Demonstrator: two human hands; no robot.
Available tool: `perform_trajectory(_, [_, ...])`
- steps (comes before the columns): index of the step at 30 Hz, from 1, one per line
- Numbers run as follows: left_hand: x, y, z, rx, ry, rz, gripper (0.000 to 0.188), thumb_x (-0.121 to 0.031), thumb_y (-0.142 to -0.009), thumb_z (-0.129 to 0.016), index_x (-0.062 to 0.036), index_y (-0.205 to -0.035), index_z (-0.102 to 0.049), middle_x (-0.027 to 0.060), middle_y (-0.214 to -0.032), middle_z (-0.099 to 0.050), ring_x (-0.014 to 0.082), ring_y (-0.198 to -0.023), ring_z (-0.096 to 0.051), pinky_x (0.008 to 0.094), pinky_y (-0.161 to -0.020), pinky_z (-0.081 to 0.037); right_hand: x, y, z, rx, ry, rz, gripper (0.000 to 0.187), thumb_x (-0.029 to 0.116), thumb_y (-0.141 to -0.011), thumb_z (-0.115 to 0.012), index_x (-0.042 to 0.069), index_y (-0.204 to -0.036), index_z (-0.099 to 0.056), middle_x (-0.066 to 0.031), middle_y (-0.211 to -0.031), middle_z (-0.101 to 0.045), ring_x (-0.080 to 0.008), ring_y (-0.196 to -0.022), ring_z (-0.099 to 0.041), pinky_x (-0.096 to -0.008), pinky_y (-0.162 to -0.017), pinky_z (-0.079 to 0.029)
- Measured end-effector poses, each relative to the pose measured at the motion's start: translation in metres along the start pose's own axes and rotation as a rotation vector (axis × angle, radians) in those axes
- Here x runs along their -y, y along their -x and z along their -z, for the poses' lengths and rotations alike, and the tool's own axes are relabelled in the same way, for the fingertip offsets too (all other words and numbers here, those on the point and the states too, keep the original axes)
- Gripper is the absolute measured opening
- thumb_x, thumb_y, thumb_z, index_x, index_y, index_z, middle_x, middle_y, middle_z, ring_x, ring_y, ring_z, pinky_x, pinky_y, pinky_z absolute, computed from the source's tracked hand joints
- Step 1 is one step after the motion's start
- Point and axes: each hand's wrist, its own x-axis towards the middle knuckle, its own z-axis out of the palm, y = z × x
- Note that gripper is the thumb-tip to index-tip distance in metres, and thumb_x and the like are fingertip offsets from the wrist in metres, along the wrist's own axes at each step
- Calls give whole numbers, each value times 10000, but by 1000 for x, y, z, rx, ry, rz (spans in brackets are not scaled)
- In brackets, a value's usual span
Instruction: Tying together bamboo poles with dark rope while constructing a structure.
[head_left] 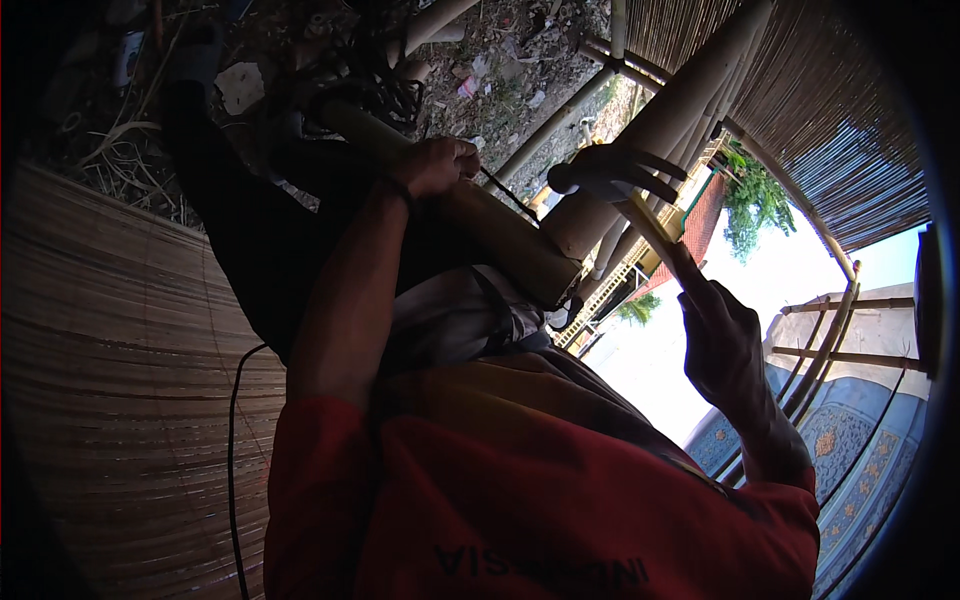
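My right hand [722, 340] grips the light handle of a claw hammer [605, 178], raised to the right with its dark head level with my left hand. A thick bamboo pole [500, 232] lies slantwise in front of my body, its cut end toward the right. On top of it rests my left hand [436, 166], fingers closed. Beside that fist a thin dark rod-like piece [512, 196] slants down to the right; I cannot tell whether the fingers hold it.
Several bamboo poles [655, 130] stand at the right. A slatted bamboo screen [130, 370] spreads at the left, with a black cord [233, 460] across it. Dark coiled straps [385, 85] lie beyond the pole on littered ground [510, 60]. A blue patterned cloth [850, 440] hangs far right.
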Motion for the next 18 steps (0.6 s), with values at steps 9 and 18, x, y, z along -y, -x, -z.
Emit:
perform_trajectory(9, [5,3,-8,-110,102,-68,184,-124,-929,-652,-61,-1071,-751,109,-1057,-773,237,-1010,-736,367,-907,-550,-17,0,-8,-74,6,137,664,-56,-891,-622,179,-1502,-516,-118,-723,-582,-285,-548,-607,-379,-468,-481])
perform_trajectory(18, [12,2,-10,-108,107,-105,115,-86,-928,-633,-42,-980,-726,69,-967,-767,198,-930,-728,358,-865,-555,-9,0,-7,-191,-5,222,687,-72,-924,-620,109,-1558,-427,-146,-746,-603,-310,-580,-583,-413,-527,-472])
